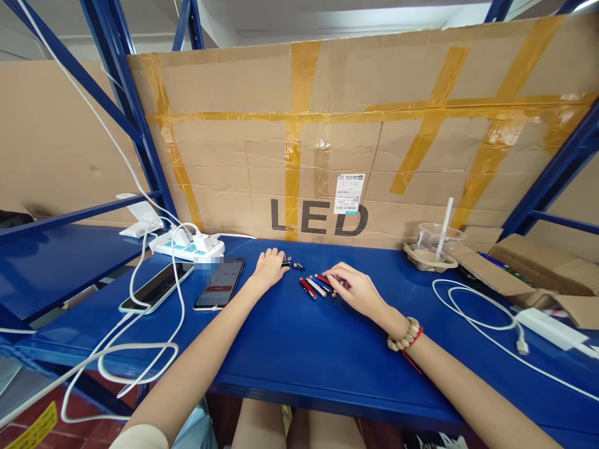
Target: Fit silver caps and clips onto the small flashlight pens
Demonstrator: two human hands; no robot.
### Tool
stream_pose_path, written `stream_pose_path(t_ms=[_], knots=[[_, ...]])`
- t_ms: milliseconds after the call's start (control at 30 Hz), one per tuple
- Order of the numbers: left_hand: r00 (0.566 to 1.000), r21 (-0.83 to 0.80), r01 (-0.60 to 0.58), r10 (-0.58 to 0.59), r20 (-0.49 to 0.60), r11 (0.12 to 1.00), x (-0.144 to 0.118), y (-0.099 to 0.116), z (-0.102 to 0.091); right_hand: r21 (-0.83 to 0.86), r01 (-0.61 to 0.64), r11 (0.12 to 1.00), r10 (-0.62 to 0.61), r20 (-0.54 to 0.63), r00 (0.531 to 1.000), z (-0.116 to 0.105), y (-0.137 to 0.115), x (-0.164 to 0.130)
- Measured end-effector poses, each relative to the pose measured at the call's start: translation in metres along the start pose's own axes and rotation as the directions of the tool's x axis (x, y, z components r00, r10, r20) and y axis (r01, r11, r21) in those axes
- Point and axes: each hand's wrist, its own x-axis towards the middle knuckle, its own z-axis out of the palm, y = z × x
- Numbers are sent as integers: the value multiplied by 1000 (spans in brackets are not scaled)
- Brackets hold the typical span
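My left hand [270, 268] rests on the blue tabletop with its fingers bent. A small dark cylindrical piece [286, 264] shows between its thumb and index finger. Just right of it lie a short dark blue piece [298, 266] and a tiny silvery one. My right hand [356, 288] is closed, fingertips down over a group of short pen-like barrels; what it pinches, if anything, is hidden. Beside those fingers lie a red barrel [307, 288], a silver barrel [317, 286] and a blue barrel [322, 284]. Another red barrel [322, 279] is partly under the fingertips.
Left of my hands lie a phone [219, 288] with a lit screen, another phone [159, 285], a power strip [187, 248] and looping white cables. To the right are a plastic cup [437, 240] with a straw, an open cardboard box [543, 268] and a white adapter [552, 327]. Tall cardboard [234, 168] stands behind.
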Motion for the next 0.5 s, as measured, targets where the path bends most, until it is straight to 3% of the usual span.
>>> stream_pose_path(t_ms=[167,333,400,500], knots=[[1000,-43,-19,19,-3,999,2,-1,9,0,-19,1000,19,16,1000,0,0,0],[996,-120,-70,63,-65,990,1,6,0,-3,-18,1000,18,3,1000,-1,-2,0],[986,-195,-138,117,-116,971,-1,13,-5,-14,-24,1000,24,7,1000,-1,-1,1],[941,-417,-329,257,-221,847,-6,28,-9,-31,-53,998,53,10,999,0,1,1]])
